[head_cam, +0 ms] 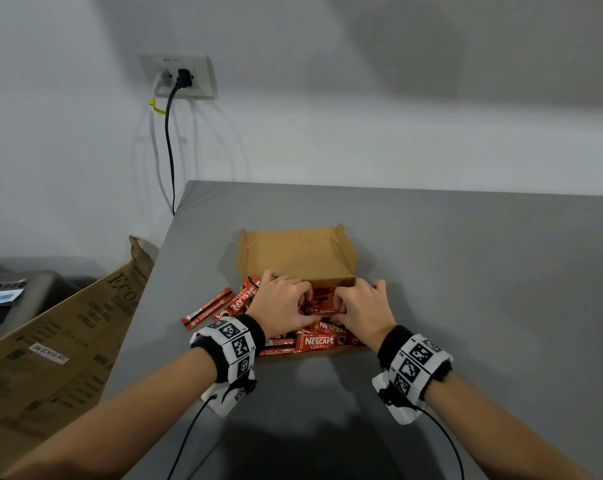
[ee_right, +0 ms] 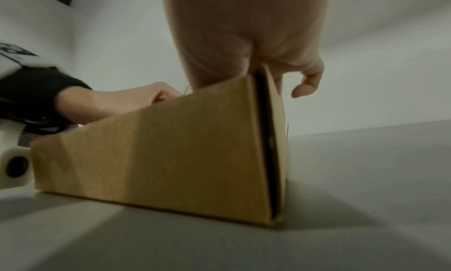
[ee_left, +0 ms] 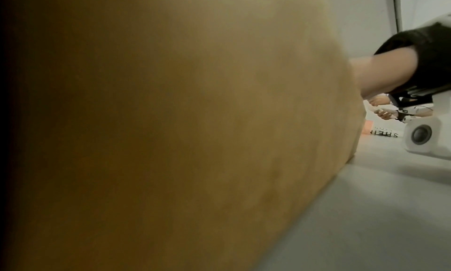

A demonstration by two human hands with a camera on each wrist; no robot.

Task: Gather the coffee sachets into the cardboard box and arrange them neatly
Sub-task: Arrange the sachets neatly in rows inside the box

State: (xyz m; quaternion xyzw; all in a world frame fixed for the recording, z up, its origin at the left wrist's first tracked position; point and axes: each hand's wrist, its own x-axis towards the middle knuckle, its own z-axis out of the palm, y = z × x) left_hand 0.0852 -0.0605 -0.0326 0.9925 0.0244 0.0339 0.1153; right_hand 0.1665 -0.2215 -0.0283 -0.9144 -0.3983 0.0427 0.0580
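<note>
An open cardboard box [head_cam: 296, 252] stands on the grey table [head_cam: 466, 271] with its lid tilted back. Red coffee sachets [head_cam: 319, 341] lie jumbled in its near half. My left hand [head_cam: 301, 304] and right hand [head_cam: 341, 306] are both inside the box, facing each other, fingers curled around a bundle of sachets [head_cam: 319, 308] between them. One loose sachet [head_cam: 208, 308] lies on the table left of the box; another [head_cam: 246, 296] leans over the box's left wall. In the right wrist view the right hand [ee_right: 244, 34] dips behind the box wall [ee_right: 171, 149], little finger outside. The left wrist view is mostly box wall [ee_left: 171, 121].
A large printed cardboard sheet [head_cam: 50, 341] leans against the table's left edge. A wall socket [head_cam: 178, 77] with two cables hangs above the far left corner. The white wall runs along the table's back edge. Bare grey tabletop lies to the right of the box.
</note>
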